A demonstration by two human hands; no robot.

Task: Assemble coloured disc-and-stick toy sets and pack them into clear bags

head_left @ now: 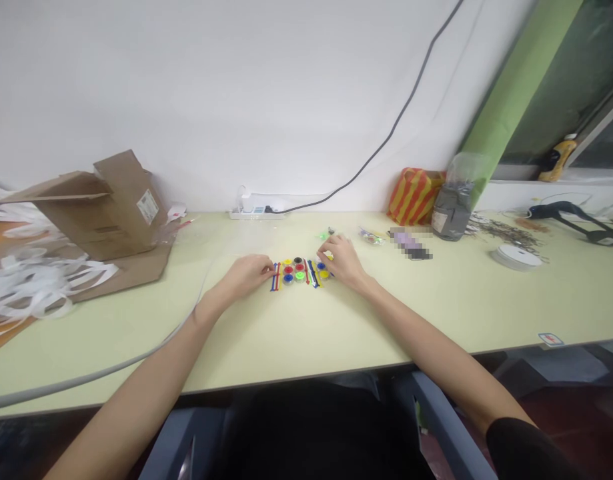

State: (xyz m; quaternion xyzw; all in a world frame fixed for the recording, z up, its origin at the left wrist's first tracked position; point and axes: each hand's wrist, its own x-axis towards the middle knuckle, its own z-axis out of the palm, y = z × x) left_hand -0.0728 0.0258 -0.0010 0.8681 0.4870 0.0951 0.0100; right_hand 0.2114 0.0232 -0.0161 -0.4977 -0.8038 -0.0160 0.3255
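On the table lies a row of small coloured parts. Round discs with clear rims, such as the red disc (289,270), the green disc (299,276) and the black disc (298,261), sit between thin coloured sticks (312,273). My left hand (250,275) is closed at the row's left end, its fingertips touching or just beside more thin sticks (275,283). My right hand (342,259) bends over the right end, fingers curled together above a blue disc (321,266) and a yellow disc (324,275). What either hand pinches, if anything, is too small to make out.
A cardboard box (121,213) and white strips (31,280) are at left, with a grey cable (136,360) in front. A power strip (256,212) lies by the wall. Rightward are small plastic packets (371,236), a striped bag (413,193), a dark container (450,213) and a white spool (516,257).
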